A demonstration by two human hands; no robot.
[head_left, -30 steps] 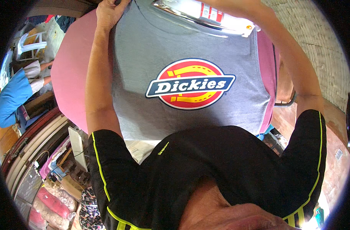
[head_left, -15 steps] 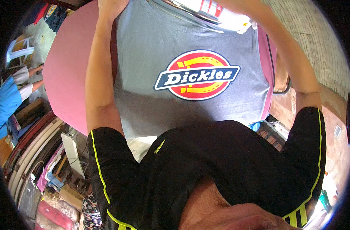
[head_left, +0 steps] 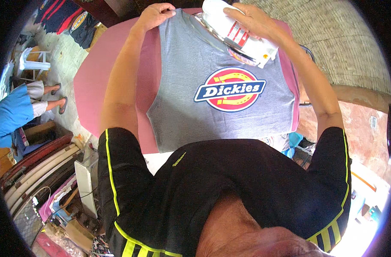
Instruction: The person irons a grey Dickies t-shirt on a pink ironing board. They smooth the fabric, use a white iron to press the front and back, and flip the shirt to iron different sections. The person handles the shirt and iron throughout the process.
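A grey sleeveless shirt (head_left: 187, 115) lies spread over a pink padded board (head_left: 105, 85), with a red, yellow and dark blue print on its chest. My left hand (head_left: 157, 15) pinches a corner of the shirt at its far left shoulder. Across the far right part of the shirt, my right hand (head_left: 251, 19) grips a white clothes iron (head_left: 266, 49) from above. The iron's shiny metal plate is toward the cloth and mirrors part of the print. Whether the plate presses flat or is slightly lifted, I cannot tell.
At the left, a person in blue (head_left: 15, 109) stands near a white stool (head_left: 34, 64). Dark printed garments (head_left: 84, 30) lie at the far left. Long rolls (head_left: 41, 162) and a white panel (head_left: 86, 188) are stacked at the near left. A tiled floor (head_left: 349, 38) extends on the right.
The view has shifted, so both hands and more of the iron now show. The iron lies nearer the print than before. My left hand is at the shirt's far left corner.
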